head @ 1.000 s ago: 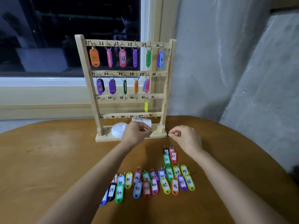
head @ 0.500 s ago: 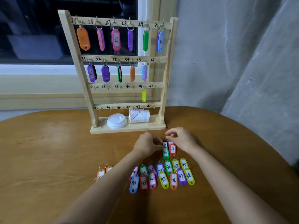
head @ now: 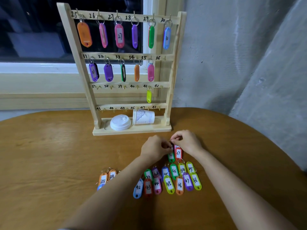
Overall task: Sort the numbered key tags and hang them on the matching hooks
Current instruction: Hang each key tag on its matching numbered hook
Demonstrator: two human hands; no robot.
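Note:
A wooden key rack [head: 172, 80] stands at the table's far side, its hooks numbered 25 to 48. Tags hang on hooks 25 to 35 and a yellow tag [head: 149, 96] on 41. Several loose numbered tags [head: 168, 184] lie in rows on the table near me. Just beyond them lie a green tag 36 [head: 171, 157] and a red tag 37 [head: 178, 153]. My left hand [head: 153, 147] and my right hand [head: 186, 141] meet over these two tags, fingers curled, pinching at the key rings at their tops. What exactly each finger holds is hidden.
A white paper cup [head: 143, 117] lies on its side on the rack's base beside a stack of white lids [head: 120, 122]. Orange tags 38 [head: 103, 180] lie left of my left arm. A window is behind the rack, a grey wall to the right.
Both hands have drawn back from the rack's base to the green and red tags on the table and closed in on their rings. The view has tilted down.

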